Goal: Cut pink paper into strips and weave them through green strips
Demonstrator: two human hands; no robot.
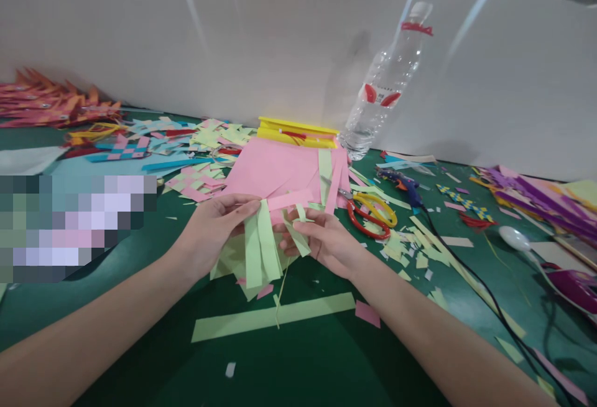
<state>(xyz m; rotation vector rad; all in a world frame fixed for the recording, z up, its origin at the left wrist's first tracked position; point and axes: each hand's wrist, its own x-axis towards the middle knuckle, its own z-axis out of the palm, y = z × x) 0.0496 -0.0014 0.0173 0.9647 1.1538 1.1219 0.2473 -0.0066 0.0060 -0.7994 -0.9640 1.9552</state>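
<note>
My left hand [228,217] pinches a pink paper strip [286,198] at its left end, where green paper strips [261,251] hang down from it. On the other side, my right hand [321,236] has its fingers closed on a short green strip [297,239] that is folded over the pink one. Behind both hands lie pink paper sheets [275,167] with a loose green strip [325,173] on top. Nearer to me, a long green paper strip [275,317] rests flat on the table beside a small pink scrap [367,313].
Scissors [368,214] with red and yellow handles lie right of the pink sheets. A clear plastic bottle [385,89] stands behind, near a yellow folded piece [298,130]. A blue glue gun [405,186] trails a black cable. Paper scraps [401,248] litter the green table [298,369].
</note>
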